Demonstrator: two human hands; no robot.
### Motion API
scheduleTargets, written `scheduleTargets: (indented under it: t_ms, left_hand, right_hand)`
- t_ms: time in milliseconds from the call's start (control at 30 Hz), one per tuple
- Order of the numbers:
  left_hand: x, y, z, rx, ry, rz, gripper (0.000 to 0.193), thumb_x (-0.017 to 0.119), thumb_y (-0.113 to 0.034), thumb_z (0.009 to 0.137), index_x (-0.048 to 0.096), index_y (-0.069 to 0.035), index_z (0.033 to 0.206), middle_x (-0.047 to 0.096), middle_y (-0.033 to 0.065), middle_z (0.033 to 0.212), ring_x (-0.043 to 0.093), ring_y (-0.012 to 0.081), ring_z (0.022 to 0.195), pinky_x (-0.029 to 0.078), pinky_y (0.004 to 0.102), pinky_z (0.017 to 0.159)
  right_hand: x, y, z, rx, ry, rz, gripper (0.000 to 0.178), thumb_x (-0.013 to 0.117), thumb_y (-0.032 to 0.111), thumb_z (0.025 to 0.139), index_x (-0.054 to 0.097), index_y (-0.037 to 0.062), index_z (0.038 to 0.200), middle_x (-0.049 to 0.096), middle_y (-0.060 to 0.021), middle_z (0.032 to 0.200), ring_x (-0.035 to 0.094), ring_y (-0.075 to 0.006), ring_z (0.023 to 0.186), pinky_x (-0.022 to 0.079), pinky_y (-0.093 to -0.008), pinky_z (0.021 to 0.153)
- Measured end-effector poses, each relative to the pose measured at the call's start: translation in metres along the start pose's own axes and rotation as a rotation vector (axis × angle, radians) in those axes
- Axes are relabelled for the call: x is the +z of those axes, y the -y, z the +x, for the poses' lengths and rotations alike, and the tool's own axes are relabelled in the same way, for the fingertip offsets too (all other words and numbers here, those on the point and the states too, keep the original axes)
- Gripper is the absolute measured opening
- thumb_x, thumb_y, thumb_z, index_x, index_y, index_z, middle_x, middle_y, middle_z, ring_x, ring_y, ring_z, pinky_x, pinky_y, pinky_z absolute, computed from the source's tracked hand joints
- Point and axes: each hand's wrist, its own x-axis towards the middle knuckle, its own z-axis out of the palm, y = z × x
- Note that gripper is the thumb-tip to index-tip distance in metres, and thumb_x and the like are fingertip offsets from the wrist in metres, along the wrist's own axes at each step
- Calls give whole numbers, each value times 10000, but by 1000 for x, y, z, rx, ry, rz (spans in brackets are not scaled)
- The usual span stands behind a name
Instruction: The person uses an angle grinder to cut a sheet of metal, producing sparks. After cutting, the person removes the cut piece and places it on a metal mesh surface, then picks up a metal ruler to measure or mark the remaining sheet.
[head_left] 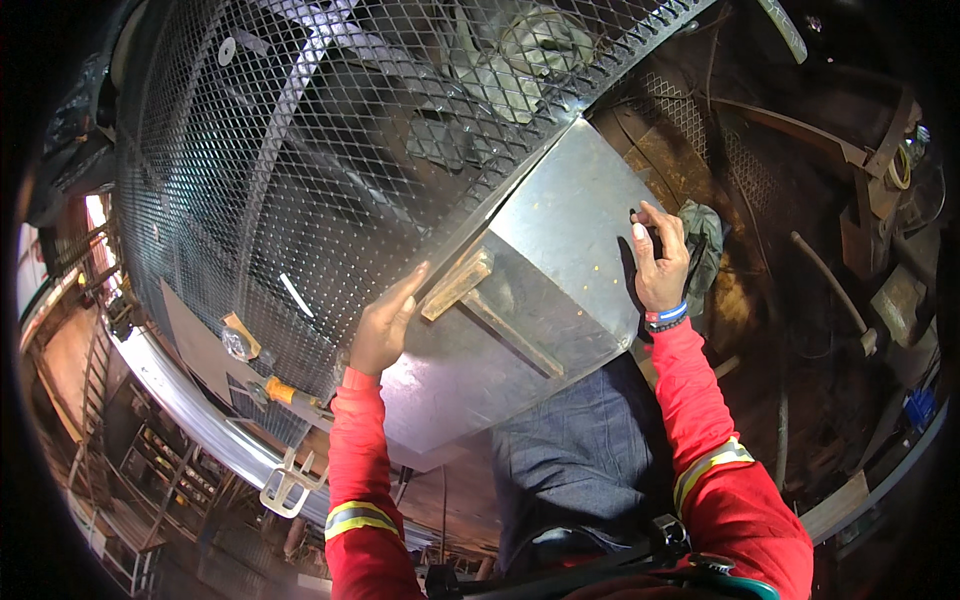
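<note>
A grey sheet-metal box [560, 220] lies in front of me, its bare faces meeting at a folded edge. My right hand [662, 262] is over its right face, thumb and fingertips pinched on a small black-tipped stick [633, 215], most of it hidden by the fingers. My left hand [385, 322] rests with stretched fingers near the box's left edge, beside the mesh. Close to those fingertips, a short wooden block [458, 284] and a thin wooden strip [515, 335] sit against the near metal face.
Expanded metal mesh [290, 170] spreads across the left and far side. A yellow-handled tool [280, 390] and a white clamp-like frame [292, 487] are at lower left. Right of the box lie a dark green cloth [702, 245] and a hammer [835, 290] on the floor.
</note>
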Motion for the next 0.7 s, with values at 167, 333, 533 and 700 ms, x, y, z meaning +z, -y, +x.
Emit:
scheduleTargets:
  t_ms: [167, 333, 533, 700]
  left_hand:
    - [-2, 11, 1, -9, 83, -119, 452, 480, -228, 1067, 510, 21, 1443, 515, 179, 1501, 463, 300, 1419, 325, 386, 1185]
    - [-11, 18, 3, -16, 218, -268, 520, 488, -309, 1070, 452, -3, 1489, 417, 155, 1578, 337, 288, 1492, 233, 390, 1229]
    - [-13, 23, 4, -22, 254, -275, 491, 477, -261, 1075, 446, -10, 1496, 391, 150, 1593, 302, 283, 1509, 221, 396, 1235]
    - [-12, 24, 0, -18, 217, -269, 495, 460, -269, 1080, 443, 4, 1492, 400, 169, 1583, 325, 298, 1497, 246, 396, 1227]
  right_hand:
    - [-1, -1, 0, 18, -1, 32, 308, 689, 181, 940, 677, -7, 1184, 700, -107, 984, 614, -260, 967, 472, -378, 914]
    - [-2, -5, 2, -16, 14, 28, 306, 680, 171, 945, 673, -9, 1193, 691, -111, 981, 611, -261, 957, 475, -377, 904]
    - [0, -1, 4, -27, 60, -6, 293, 671, 152, 950, 673, -2, 1198, 672, -113, 1002, 610, -257, 956, 483, -369, 893]
    - [7, 2, 14, -86, 81, -38, 270, 684, 138, 937, 687, 5, 1172, 677, -114, 1013, 611, -263, 960, 483, -376, 884]
